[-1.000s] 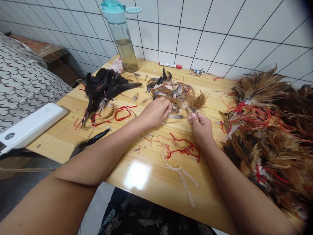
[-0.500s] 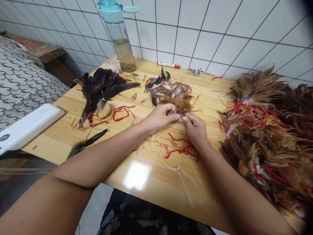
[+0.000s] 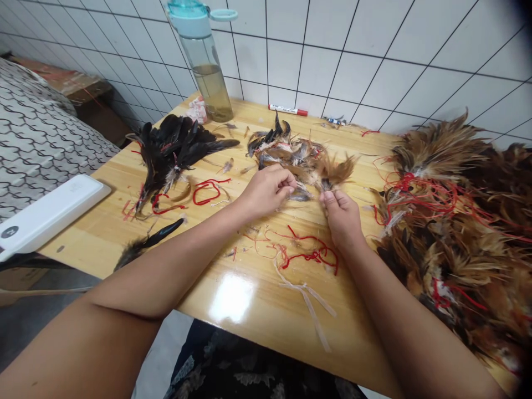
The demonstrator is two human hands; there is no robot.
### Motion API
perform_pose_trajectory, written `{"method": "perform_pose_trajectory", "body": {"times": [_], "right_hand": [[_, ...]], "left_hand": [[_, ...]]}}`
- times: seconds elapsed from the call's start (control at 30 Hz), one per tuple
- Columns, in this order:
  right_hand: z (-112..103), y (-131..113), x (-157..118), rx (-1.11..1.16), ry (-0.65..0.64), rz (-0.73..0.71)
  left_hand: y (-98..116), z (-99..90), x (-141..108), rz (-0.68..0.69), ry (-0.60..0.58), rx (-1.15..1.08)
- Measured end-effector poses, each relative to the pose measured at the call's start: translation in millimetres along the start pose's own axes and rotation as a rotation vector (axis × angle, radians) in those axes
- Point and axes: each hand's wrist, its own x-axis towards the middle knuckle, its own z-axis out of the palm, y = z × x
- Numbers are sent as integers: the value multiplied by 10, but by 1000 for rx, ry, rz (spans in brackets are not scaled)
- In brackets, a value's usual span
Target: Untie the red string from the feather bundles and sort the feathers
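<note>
My right hand (image 3: 341, 213) pinches the base of a small bunch of brown feathers (image 3: 336, 170), whose tips fan up and to the right. To its left, my left hand (image 3: 274, 190) is closed beside the loose feather pile (image 3: 286, 151); what its fingers hold, if anything, is too small to make out. Dark grey feather bits (image 3: 301, 193) lie just right of its fingertips. Below the hands, tangled red string (image 3: 310, 256) and a pale ribbon (image 3: 310, 302) rest on the wooden table (image 3: 266, 343).
Black feathers (image 3: 168, 152) lie at the left, near a water bottle (image 3: 211, 83) and a white device (image 3: 52, 213). Large bundles of brown feathers (image 3: 461, 249) tied with red string cover the right side. A red-capped marker (image 3: 287, 110) lies by the tiled wall.
The hands have moved apart. My right hand has shifted slightly right with the brown feathers, which now fan beyond the pile; my left hand has moved a little left and up.
</note>
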Motion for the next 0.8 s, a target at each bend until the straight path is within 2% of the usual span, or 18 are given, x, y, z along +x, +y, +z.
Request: {"method": "perform_pose_trajectory", "body": {"times": [0.13,0.3,0.4,0.5,0.6,0.7,0.8], "right_hand": [[-11,14,8,36,33,35],[1,18,-6,-41,38,-40],[3,15,-8,-73,46,-50],[-2,1,-11,-95,53,-65],[-5,-25,-20,-131,44,-78],[3,-45,-32,-158,23,-99],[25,-56,-43,-175,2,-120]], "left_hand": [[-26,49,-36,129,-111,254],[20,170,-64,134,-180,417],[25,157,-55,126,-185,398],[41,102,-32,31,-109,171],[108,72,-5,-160,-37,-216],[199,90,1,-336,-35,-605],[262,132,-15,-410,-66,-838]]}}
